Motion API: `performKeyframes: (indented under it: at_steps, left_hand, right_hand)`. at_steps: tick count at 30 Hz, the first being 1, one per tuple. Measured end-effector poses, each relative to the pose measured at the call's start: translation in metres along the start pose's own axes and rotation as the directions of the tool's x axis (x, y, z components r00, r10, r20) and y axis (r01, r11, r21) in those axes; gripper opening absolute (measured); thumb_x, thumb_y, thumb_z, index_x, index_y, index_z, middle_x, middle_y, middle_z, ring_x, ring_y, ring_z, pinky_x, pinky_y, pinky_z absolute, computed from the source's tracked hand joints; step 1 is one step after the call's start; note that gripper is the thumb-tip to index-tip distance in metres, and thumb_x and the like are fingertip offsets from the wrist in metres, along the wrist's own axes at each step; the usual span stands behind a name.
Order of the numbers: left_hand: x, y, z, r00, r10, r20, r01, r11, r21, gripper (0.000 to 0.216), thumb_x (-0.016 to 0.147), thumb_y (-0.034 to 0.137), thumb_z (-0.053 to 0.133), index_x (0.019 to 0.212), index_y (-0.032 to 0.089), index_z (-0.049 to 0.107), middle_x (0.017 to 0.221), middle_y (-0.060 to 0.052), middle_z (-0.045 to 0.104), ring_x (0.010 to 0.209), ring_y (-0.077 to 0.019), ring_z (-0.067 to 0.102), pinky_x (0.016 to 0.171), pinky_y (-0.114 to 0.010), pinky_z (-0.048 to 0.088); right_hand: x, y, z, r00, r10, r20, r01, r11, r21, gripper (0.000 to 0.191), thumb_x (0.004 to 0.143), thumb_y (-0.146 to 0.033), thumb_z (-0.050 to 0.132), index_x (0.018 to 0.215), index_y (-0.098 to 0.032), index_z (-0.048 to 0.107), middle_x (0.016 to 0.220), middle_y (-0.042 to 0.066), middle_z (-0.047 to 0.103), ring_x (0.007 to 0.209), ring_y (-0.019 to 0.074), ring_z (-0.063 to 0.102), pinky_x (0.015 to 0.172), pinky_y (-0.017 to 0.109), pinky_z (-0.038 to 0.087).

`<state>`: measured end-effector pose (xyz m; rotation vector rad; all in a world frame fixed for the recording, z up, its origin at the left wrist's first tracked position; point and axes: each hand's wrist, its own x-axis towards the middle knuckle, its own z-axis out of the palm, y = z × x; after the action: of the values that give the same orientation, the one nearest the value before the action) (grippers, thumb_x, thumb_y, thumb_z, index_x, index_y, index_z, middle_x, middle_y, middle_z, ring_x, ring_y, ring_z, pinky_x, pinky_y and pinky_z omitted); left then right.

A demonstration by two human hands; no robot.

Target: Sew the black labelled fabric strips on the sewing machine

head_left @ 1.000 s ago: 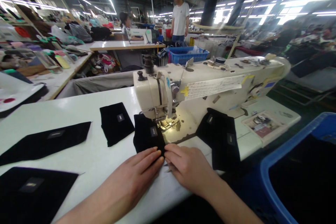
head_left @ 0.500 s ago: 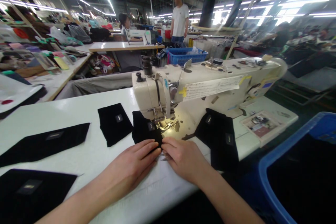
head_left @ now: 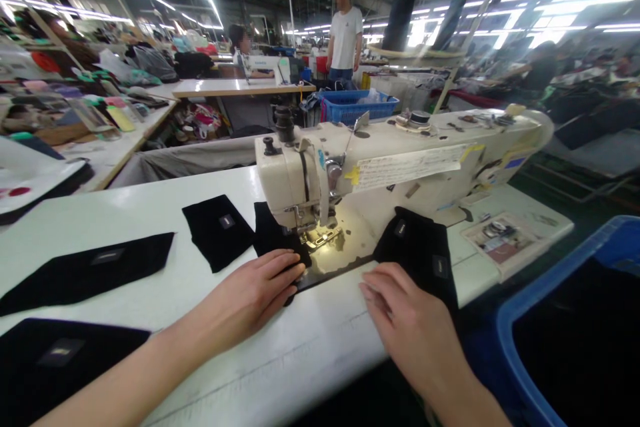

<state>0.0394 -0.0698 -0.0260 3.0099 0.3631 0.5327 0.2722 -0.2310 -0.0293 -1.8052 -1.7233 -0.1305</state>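
A black fabric piece lies under the presser foot of a cream sewing machine. At the near edge of that piece is my left hand, its fingers pressed together on the cloth and partly hiding it. My right hand hovers over the table's front edge with bent fingers slightly apart, and I see nothing in it. Close behind it, dark fabric pieces with small labels lie overlapped beside the machine bed. Another labelled black piece lies left of the needle.
Two more black pieces lie on the white table at the left, one a long strip. A blue bin with dark contents stands at the right. Behind the machine are a blue basket and a standing person.
My right hand has come away from the fabric at the needle and moved right. My left hand stays on the cloth, slightly farther left. The neighbouring black piece has shifted a little.
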Motion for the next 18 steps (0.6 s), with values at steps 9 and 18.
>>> performKeyframes:
  at_steps: [9,18]
  left_hand:
    - [0.004,-0.01,-0.003,0.998,-0.041,0.044,0.042,0.999,-0.008,0.036,0.104,0.025,0.042,0.125,0.017,0.069,0.13,-0.013,0.067,0.122,-0.0259,0.063,0.103,-0.041,0.056]
    - [0.009,-0.023,-0.002,0.998,-0.049,0.03,0.049,0.999,-0.013,0.036,0.104,0.027,0.041,0.124,0.017,0.069,0.129,-0.013,0.065,0.121,-0.0262,0.062,0.103,-0.042,0.056]
  right_hand:
    - [-0.028,0.042,-0.018,0.969,0.246,-0.01,-0.237,0.917,-0.32,0.043,0.104,-0.051,0.037,0.106,-0.021,0.068,0.104,0.004,0.067,0.064,0.0174,0.07,0.048,0.029,0.05]
    - [-0.03,0.05,-0.019,0.952,0.307,0.018,-0.266,0.853,-0.449,0.045,0.1,-0.056,0.043,0.113,-0.019,0.065,0.107,0.006,0.065,0.062,0.0192,0.07,0.046,0.03,0.05]
